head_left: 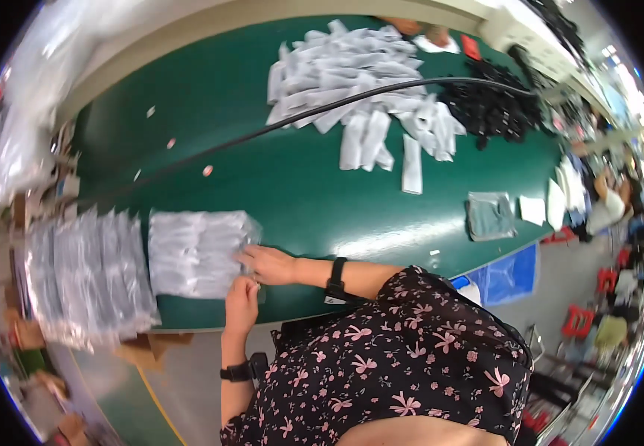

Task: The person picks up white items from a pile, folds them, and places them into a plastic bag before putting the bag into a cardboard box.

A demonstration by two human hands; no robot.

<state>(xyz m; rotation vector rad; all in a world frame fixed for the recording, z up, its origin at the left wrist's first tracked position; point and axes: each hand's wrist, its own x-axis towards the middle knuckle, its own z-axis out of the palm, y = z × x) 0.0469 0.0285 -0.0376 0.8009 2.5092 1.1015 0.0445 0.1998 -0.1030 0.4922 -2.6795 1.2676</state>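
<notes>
— Why is that stack of clear packets (197, 251) squared up at the near edge of the green counter (277, 186)?

— Probably so both hands can reach it without stretching. It lies just beside a second, larger stack of packets (88, 279) on the left, which overhangs the counter edge a little.

— And the hands?

— The right hand (268, 265) lies flat against the stack's right side, fingers (246, 256) stretched out and touching the top packet's edge. The left hand (242, 303) sits just below it at the stack's near corner, fingers curled in; whether it pinches a packet I cannot tell.

— So the stack is left of both hands?

— Yes, touching the fingertips, not lifted. Farther back lies a loose heap of white packets (363, 89) under a black cable (322, 111), beside a pile of black parts (489, 104).
</notes>
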